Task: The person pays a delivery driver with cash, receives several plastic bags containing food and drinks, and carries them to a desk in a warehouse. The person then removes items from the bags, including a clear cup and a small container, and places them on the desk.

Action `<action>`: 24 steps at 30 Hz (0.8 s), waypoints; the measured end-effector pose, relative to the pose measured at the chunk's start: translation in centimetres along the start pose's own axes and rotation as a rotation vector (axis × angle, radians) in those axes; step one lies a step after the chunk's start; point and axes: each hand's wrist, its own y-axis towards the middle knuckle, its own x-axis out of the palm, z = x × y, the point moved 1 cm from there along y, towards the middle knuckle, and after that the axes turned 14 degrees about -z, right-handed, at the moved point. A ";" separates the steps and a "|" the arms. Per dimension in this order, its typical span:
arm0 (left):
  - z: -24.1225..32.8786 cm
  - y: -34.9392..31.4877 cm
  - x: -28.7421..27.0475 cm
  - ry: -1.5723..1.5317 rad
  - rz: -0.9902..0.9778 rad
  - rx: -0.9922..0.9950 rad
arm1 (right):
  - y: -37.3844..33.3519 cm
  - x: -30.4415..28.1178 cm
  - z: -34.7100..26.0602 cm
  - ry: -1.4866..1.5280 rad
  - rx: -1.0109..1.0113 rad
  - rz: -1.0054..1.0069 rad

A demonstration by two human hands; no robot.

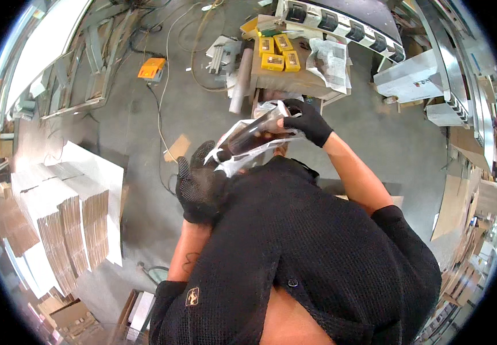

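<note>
A clear plastic bag (237, 167) with a long dark cylinder (251, 138) inside is held up in front of my chest, tilted with its right end farther away. My right hand (311, 122), in a black glove, grips the bag at that upper right end, thumb on the near side. Beside the lower left end is my left hand (202, 187), in a dotted black glove. Its fingers are spread and slightly blurred, holding nothing that I can see. What exactly the cylinder is cannot be made out through the plastic.
Ahead stands a workbench (294, 85) bearing several yellow boxes (272, 61) and a crumpled plastic sheet (327, 63). A grey roll (240, 83) leans against its left side. Cables and an orange case (152, 69) lie on the floor. Stacked flat cardboard (67, 224) fills the left.
</note>
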 end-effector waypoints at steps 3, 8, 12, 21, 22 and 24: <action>-0.5 0.3 -0.2 0.294 0.115 0.189 | -1.4 -1.9 -1.4 0.125 -0.046 -0.016; 0.2 0.4 0.1 0.369 0.220 0.189 | -3.7 -5.2 0.1 0.766 0.033 0.019; 0.9 1.2 0.2 0.804 0.299 0.256 | -1.9 -5.3 7.7 1.324 -0.112 -0.030; -2.3 2.5 3.3 0.250 0.119 -0.042 | -0.8 -15.8 6.6 -0.152 0.095 0.464; -2.6 2.8 3.8 0.243 0.114 -0.059 | -0.1 -17.1 8.1 -0.248 0.116 0.514; -2.7 2.6 4.8 0.226 0.122 -0.103 | 2.1 -19.5 10.3 -0.476 0.155 0.548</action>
